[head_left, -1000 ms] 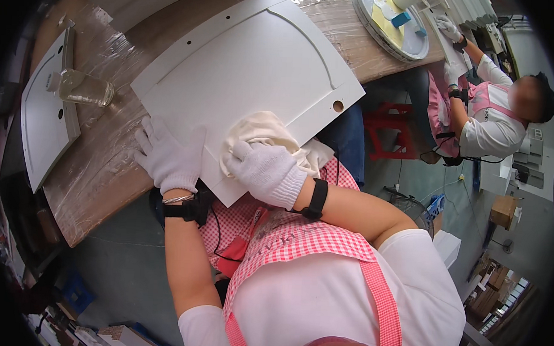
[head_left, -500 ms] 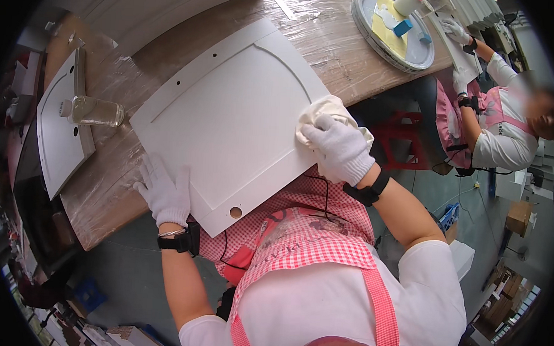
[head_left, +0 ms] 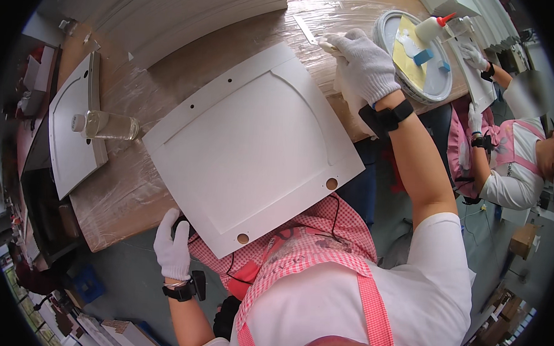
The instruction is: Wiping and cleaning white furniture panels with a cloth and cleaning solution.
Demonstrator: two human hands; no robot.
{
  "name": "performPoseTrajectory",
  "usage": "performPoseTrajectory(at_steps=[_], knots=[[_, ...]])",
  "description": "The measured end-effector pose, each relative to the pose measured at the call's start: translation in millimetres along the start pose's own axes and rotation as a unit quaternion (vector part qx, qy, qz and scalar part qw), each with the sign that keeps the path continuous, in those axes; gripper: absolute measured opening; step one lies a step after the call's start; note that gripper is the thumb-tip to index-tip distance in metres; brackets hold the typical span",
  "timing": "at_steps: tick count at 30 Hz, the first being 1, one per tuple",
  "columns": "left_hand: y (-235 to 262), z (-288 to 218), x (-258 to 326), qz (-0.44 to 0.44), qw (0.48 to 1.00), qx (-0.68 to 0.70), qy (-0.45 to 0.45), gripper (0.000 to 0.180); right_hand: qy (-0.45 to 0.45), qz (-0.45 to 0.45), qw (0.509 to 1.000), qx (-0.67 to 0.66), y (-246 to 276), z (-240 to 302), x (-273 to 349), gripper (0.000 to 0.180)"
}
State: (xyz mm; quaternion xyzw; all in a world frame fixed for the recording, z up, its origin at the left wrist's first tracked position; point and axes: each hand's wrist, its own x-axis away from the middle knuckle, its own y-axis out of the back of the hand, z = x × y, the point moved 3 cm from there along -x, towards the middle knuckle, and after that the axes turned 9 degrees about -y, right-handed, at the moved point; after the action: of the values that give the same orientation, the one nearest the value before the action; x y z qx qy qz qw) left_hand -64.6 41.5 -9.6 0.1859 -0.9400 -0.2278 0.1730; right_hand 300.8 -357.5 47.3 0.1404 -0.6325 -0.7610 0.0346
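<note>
A white cabinet-door-like panel (head_left: 253, 147) with a raised border, two small dark holes and two larger round holes lies at an angle before me, its near corner over my lap. Past its far right side, my right hand (head_left: 368, 62), in a white knit glove, is closed around an off-white cloth (head_left: 351, 102), which hangs partly hidden below the fingers. My left hand (head_left: 173, 249), also gloved, is beside the panel's lower left edge, thumb and fingers apart and nothing visible in it.
A clear bottle (head_left: 109, 126) lies against another white panel (head_left: 75, 127) at left. Stacked white boards (head_left: 191, 14) stand at the back. A pail lid (head_left: 438, 93) carries a glue bottle (head_left: 428, 30) and blue blocks (head_left: 423, 56). A co-worker (head_left: 506, 152) works at right.
My right hand has lifted the cloth off the panel's right edge and moved up and away. My left hand has come off the panel toward me. The panel has turned slightly.
</note>
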Motion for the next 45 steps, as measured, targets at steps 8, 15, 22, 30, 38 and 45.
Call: performPoseTrajectory(at_steps=[8,15,22,30,38,45], knots=[[-47.5,2.3,38.9,0.009,0.94,0.28,0.193,0.048,0.02,-0.059,0.996,-0.063,-5.0,4.1,-19.3,0.038],[-67.4,4.7,6.7,-0.022,0.934,0.329,0.138,0.047,-0.196,-0.25,0.948,-0.033,23.4,-169.1,26.0,0.028],[-69.2,11.9,5.8,-0.048,0.941,0.315,0.113,0.045,-0.312,-0.135,0.94,-0.014,34.1,-233.4,11.1,0.047],[-69.6,11.6,3.8,-0.053,0.953,0.276,0.111,0.042,-0.408,-0.119,0.88,-0.214,0.3,-277.5,25.9,0.047],[-69.3,11.5,2.5,-0.052,0.947,0.291,0.127,0.042,-0.349,-0.155,0.903,-0.195,13.5,-267.2,30.2,0.041],[-69.7,13.2,1.9,-0.08,0.947,0.288,0.121,0.043,-0.329,-0.048,0.937,-0.105,16.3,-268.2,19.0,0.038]])
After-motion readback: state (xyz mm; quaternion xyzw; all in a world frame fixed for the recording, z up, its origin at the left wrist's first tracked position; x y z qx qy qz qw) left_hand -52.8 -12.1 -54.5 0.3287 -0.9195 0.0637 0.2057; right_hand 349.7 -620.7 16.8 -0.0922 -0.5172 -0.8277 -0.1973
